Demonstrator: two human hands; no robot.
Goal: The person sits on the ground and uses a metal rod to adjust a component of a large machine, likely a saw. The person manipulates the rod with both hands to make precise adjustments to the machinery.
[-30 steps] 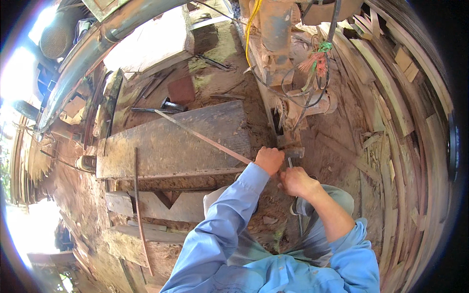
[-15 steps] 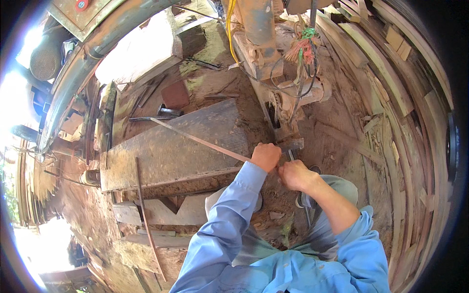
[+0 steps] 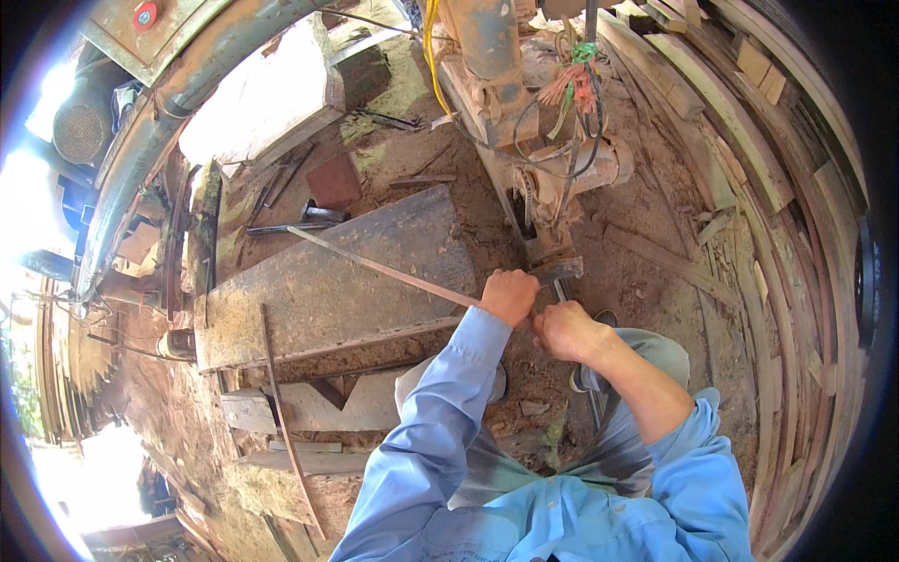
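The metal box [image 3: 159, 45] at the upper left of my feed shows me only its outside, with a round red button [image 3: 145, 15] on it; its inside is hidden. A curved pipe [image 3: 140, 178] sweeps just below it.

Nearer the middle, I have the left hand [image 3: 508, 297] clenched around the lower end of a thin strip [image 3: 384, 269], knuckles up. That strip slants up and left from the fist over a weathered wooden slab [image 3: 342, 286], its far tip beside a dark metal tool [image 3: 316, 216]. The right hand [image 3: 568, 332] is curled into a fist as well, just beside the left and slightly lower; its fingers hide their own undersides, so I can't say for certain what they grasp. A metal rod [image 3: 561, 291] shows right above it, near a dark metal piece [image 3: 556, 271].

The left forearm, sleeved to the wrist, reaches up and rightward, while the right one, bare below the elbow, angles up and leftward. Below the slab I see a notched board [image 3: 370, 401].
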